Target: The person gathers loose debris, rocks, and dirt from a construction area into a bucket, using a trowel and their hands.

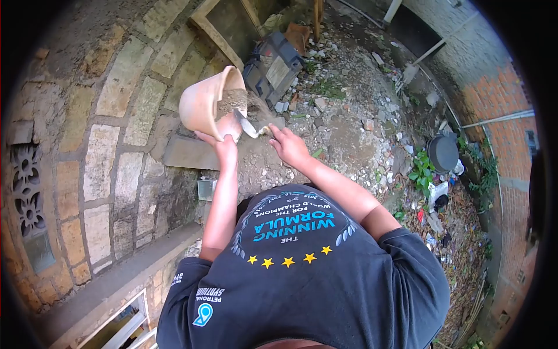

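Observation:
A pale tub-shaped bucket (195, 104) is tilted on its side, its mouth facing right. Grey-brown sandy mix (232, 100) lies inside, and a blurred streak of it spills past the rim. My left hand (224, 148) grips the bucket at its near lower rim. In my right hand (289, 146) is a trowel (246, 123), held by its light handle with the fingers closed around it. The trowel's metal blade points left into the bucket's mouth. Beneath the bucket lies a flat grey slab (189, 153), partly covered by the bucket and my left arm.
A stone-block wall (110, 154) rises close on the left. Behind the bucket lean a dark plastic case (276, 67) and a wooden frame (215, 38). Rubble ground (354, 134) spreads to the right, with a round black container (443, 153) and litter by the brick wall (500, 102).

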Motion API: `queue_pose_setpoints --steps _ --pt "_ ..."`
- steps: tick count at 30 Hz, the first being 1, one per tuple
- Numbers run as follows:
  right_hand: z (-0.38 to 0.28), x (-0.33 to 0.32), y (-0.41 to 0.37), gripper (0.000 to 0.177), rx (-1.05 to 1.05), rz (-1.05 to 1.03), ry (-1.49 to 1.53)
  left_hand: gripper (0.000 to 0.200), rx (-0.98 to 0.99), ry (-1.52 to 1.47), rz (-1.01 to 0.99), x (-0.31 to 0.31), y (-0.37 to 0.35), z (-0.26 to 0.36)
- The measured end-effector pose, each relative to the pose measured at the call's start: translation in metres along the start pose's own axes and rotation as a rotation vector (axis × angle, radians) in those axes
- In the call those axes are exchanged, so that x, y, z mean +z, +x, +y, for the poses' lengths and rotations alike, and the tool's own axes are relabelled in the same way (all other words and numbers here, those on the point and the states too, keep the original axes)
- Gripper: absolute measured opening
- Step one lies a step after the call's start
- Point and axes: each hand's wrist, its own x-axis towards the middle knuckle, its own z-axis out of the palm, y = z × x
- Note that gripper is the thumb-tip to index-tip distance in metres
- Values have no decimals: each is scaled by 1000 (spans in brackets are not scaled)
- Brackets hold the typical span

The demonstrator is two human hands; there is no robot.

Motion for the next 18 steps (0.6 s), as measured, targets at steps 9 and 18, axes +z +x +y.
queue_pose_setpoints --steps 9,18 --pt "6 -6 -6 53 -115 218 159 98 -26 -43 -6 7 -11 7" --pt "12 -16 -10 56 -142 140 66 98 -46 -40 9 6 -24 17"
